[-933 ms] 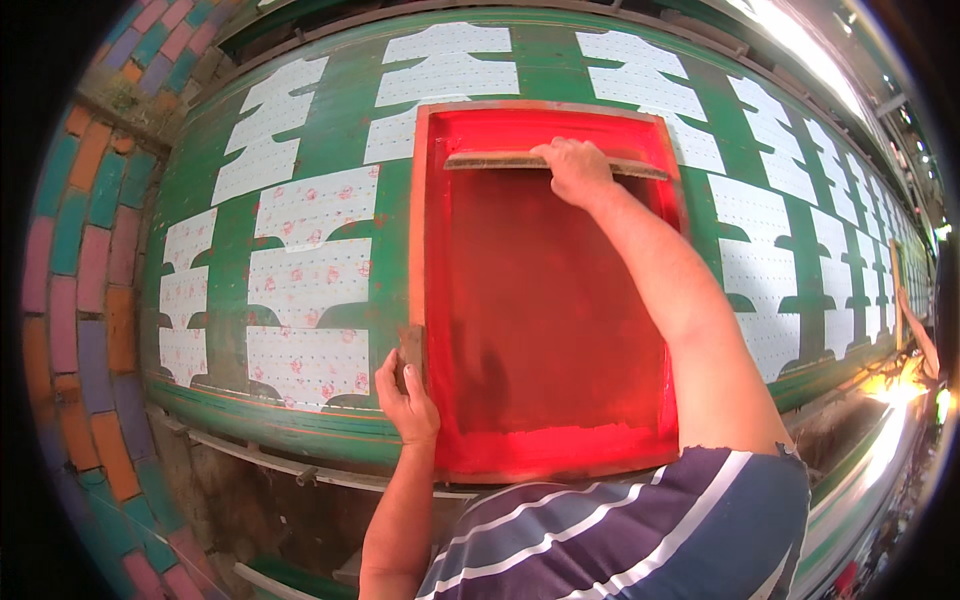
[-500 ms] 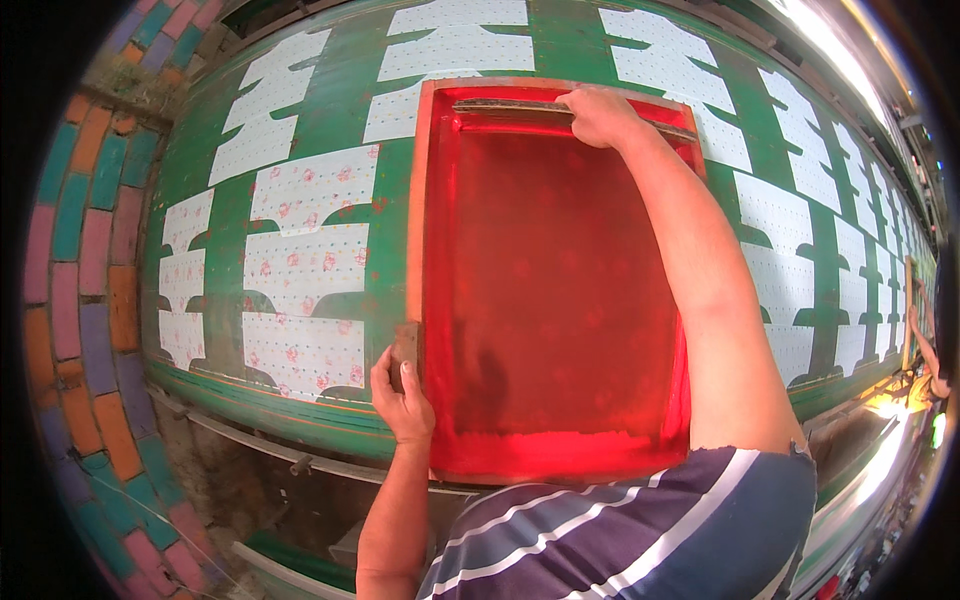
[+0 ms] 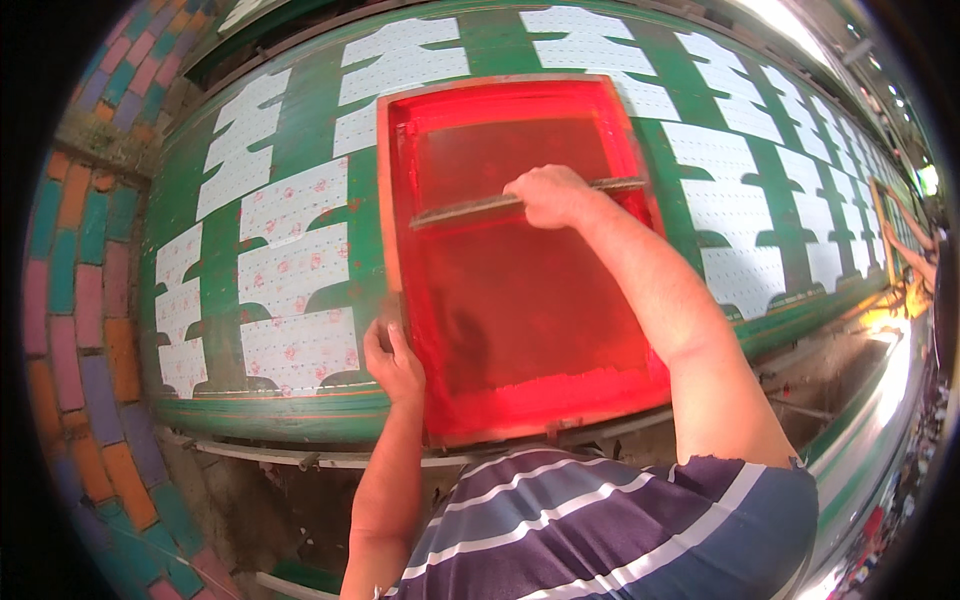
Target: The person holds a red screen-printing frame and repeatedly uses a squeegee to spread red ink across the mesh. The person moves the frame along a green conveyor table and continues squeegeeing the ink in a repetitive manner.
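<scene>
A screen printing frame with wooden sides and a red-inked mesh lies on the long green table. My right hand is closed round the middle of a long, narrow squeegee, which lies across the mesh in the far half of the frame, slightly slanted. Down the frame's left side, my left hand grips a dark wooden block at the edge, its fingers partly hidden. White garment-shaped cut pieces lie around the frame. Those on the left carry red flower prints and small dots; pieces on the right show only dots.
The green table runs away to the right with rows of more cut pieces. A rail follows its near edge. Colourful paving bricks cover the ground at left. Another person's arms hold a frame at the far right.
My right hand has drawn the squeegee from the frame's far end toward me, over the mesh. My left hand stays at the left side. The whole view has shifted and turned a little.
</scene>
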`<state>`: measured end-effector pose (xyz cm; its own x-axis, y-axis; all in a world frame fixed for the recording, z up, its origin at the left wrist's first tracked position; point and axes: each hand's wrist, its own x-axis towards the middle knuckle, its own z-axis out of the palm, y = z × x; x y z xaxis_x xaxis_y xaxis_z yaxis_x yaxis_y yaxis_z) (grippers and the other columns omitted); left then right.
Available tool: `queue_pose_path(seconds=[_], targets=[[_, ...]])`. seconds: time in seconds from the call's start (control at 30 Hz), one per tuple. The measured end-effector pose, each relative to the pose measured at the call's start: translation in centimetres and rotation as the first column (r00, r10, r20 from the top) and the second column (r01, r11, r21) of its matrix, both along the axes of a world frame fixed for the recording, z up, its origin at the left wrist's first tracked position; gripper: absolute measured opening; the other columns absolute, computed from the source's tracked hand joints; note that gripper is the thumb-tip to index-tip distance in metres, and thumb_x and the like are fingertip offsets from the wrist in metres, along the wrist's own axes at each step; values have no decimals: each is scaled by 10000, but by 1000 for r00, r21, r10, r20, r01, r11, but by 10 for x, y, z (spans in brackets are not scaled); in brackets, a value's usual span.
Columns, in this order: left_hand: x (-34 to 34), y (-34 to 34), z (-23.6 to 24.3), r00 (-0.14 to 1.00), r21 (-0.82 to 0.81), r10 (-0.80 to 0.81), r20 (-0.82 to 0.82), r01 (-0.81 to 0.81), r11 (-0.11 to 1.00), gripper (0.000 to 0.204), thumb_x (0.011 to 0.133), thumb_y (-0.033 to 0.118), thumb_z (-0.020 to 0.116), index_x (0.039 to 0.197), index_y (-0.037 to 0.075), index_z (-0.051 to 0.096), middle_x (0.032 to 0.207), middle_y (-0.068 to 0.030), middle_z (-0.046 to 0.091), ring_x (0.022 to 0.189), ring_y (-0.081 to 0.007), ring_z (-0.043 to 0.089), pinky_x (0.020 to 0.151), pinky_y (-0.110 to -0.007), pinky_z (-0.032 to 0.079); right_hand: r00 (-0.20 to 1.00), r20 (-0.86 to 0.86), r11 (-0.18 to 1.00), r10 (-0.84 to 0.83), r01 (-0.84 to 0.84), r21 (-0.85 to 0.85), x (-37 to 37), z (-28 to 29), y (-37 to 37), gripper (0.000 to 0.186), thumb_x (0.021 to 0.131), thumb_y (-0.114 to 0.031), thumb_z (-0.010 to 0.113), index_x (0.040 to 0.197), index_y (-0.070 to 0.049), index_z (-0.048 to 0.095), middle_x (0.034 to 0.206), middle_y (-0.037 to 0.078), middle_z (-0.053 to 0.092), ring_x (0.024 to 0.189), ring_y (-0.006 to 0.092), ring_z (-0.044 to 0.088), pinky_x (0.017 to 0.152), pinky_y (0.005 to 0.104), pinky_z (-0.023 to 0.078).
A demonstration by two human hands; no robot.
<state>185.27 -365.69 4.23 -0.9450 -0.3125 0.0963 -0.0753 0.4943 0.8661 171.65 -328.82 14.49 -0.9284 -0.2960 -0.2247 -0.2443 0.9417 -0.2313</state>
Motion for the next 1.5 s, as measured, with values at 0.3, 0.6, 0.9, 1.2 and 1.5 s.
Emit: queue_pose_path(seconds=[0.3,0.6,0.9,1.2,1.5], targets=[[-5,-9,-10,998,142,-28,-58,36,989,518,1123,329,643,1360,-130,677,1363,-303,722,1302,-415,686,1150,-481,508,999,40,999,-37,38,-9,181,7,-61,395,850,-58,675,1182,-202,833,1068,114,828,1066,346,791,901,529,633],[-4,-11,-13,997,182,-30,-66,42,982,485,1110,289,653,1381,-112,687,1349,-278,748,1280,-381,718,1130,-461,532,992,-102,997,-68,65,-34,320,-7,-101,390,858,-73,711,1217,-191,809,1095,81,776,1095,332,748,952,492,603],[-18,-13,-23,997,53,56,-45,-53,997,479,1076,365,682,1277,-61,771,1242,-251,794,1156,-387,747,1063,-464,554,936,-335,977,-107,36,-211,380,-29,-110,677,839,-620,849,1312,-143,764,1236,97,704,1208,334,635,1002,519,527],[-19,-16,-20,998,51,-6,-59,9,999,518,1035,378,764,1278,-80,761,1148,-192,808,1050,-312,736,979,-447,565,934,-323,792,-154,-79,-605,437,-26,-50,557,931,-392,845,1355,-49,734,1419,169,694,1381,380,620,1178,536,500],[-16,-22,-17,985,-13,-173,-25,173,985,481,940,241,857,1257,-103,744,1092,-187,803,946,-292,738,883,-447,584,599,-446,716,-664,339,-610,446,-30,85,452,938,-124,767,1383,-53,722,1451,176,669,1386,392,601,1189,496,501]])
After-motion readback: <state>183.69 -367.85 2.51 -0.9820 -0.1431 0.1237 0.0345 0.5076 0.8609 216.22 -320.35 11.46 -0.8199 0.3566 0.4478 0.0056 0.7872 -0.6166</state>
